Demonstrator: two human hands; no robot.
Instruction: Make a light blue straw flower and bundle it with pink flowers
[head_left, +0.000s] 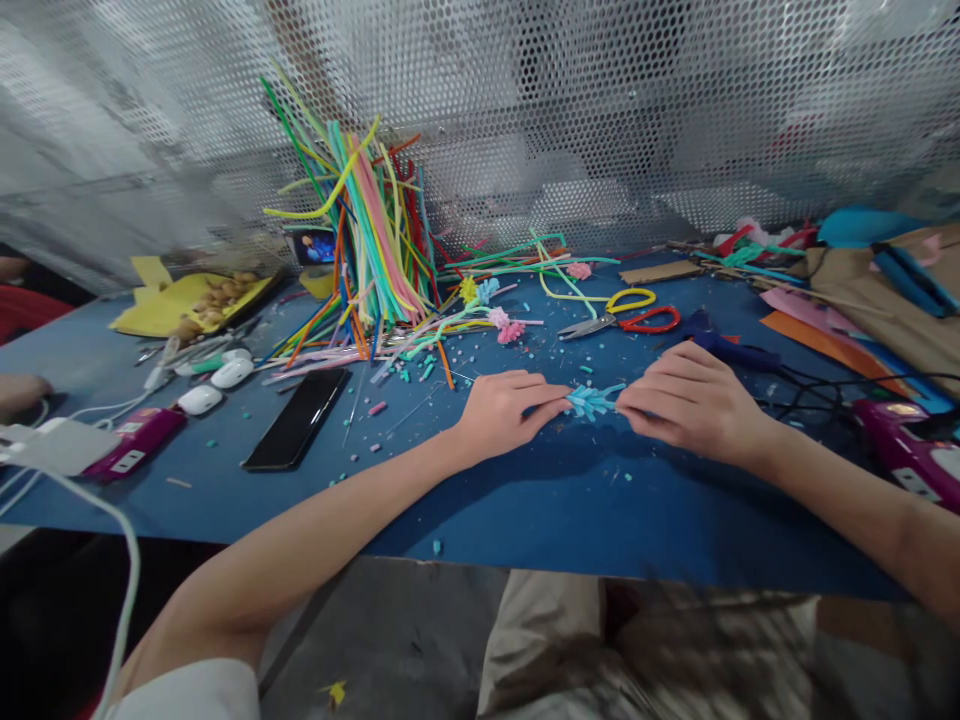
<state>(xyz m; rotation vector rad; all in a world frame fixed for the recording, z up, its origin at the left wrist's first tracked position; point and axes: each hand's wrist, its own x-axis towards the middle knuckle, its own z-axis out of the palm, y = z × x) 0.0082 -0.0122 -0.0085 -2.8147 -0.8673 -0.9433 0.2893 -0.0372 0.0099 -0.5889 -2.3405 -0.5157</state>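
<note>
Between my hands, just above the blue tabletop, is a light-blue pipe-cleaner piece (591, 400) with short strands fanning out like a sprig. My left hand (510, 408) pinches its left end between thumb and fingertips. At the other end, my right hand (694, 402) is closed on it, fingers curled together; the exact grip is hidden. Scissors (637, 312) with one yellow and one red handle lie behind my hands. Small pink pipe-cleaner flowers (510, 330) and a yellow one (469, 290) lie farther back.
A tall bunch of coloured pipe cleaners (375, 220) stands at the back. A black phone (298, 420) lies left, near power strips (139, 442) and white cables. To the right are a dark-blue glue gun (731, 350), coloured paper (832, 340) and cords. Another person's hand (22, 390) shows at far left.
</note>
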